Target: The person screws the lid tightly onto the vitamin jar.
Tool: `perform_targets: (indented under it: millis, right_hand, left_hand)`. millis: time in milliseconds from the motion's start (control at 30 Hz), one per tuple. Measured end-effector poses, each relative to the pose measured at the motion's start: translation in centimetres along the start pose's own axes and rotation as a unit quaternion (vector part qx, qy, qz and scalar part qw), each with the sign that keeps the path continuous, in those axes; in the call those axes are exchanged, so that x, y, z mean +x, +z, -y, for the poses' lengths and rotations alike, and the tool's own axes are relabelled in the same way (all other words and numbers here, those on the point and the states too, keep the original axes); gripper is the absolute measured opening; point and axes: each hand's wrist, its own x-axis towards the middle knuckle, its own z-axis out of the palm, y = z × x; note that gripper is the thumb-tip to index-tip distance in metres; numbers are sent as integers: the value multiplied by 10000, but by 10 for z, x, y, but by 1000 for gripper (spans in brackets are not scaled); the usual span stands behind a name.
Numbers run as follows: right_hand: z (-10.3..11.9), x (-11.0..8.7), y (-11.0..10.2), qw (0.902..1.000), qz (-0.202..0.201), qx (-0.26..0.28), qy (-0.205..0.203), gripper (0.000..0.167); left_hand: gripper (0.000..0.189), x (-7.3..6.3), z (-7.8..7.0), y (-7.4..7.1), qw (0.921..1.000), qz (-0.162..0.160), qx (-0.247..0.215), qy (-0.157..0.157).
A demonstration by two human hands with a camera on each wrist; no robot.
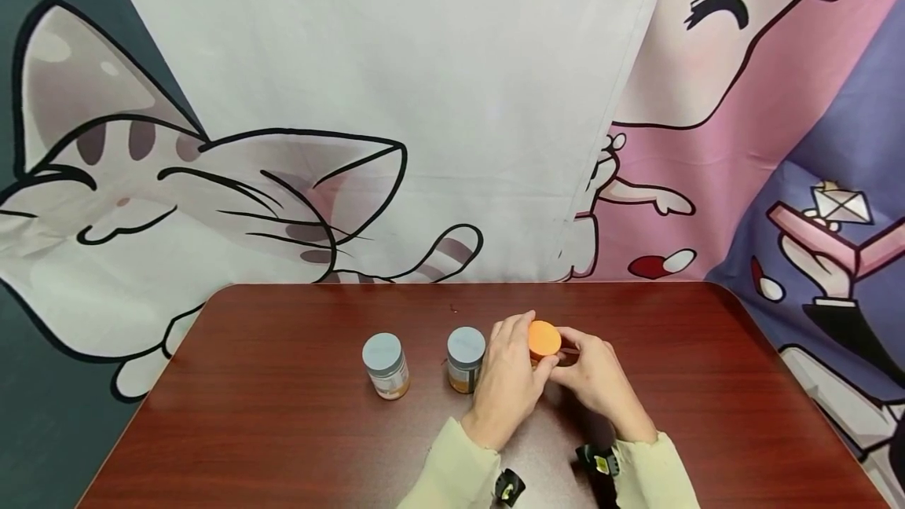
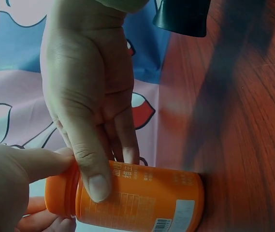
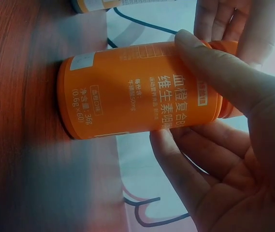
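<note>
An orange bottle (image 3: pixel 127 92) with an orange cap (image 1: pixel 544 338) stands upright between both hands, its base right at the table top. My left hand (image 1: pixel 505 375) grips the cap, thumb on one side and fingers on the other, as the left wrist view shows. Lower down, my right hand (image 1: pixel 597 383) holds the bottle's body, its thumb (image 2: pixel 98 186) lying along the printed label. Close to the left hand's outer side is a jar (image 1: pixel 465 360) with a grey-blue lid. Further left stands a similar jar (image 1: pixel 386 368) with a pale label.
The reddish-brown wooden table (image 1: pixel 283 430) ends at a printed cloth (image 1: pixel 396 61) hanging behind it. Dark camera mounts sit at both wrists, the left mount (image 1: pixel 509 487) and the right mount (image 1: pixel 599 460), below pale yellow sleeves.
</note>
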Motion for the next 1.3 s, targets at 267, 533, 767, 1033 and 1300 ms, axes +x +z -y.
perform_targets:
  millis: [267,533,767,1033,1300]
  right_hand:
    - [1,0,-1,9999,82,-69,40,47]
    - [1,0,-2,10000,55,-51,36,47]
    - [1,-2,-2,10000,51,-34,41,48]
    - [-2,-1,-1,9999,56,92,96,49]
    - [-2,-1,0,9999,-22,-97,-31,47]
  left_hand:
    - [73,-4,-3,5,9981,-221,-291,-505]
    - [64,-3,-3,5,9989,-275,-215,-304]
    - [60,-2,-2,0,9997,-32,-181,-148]
    - [61,-2,-2,1,9996,84,-220,-131]
    - [68,-3,-2,3,9984,-280,-396,-274]
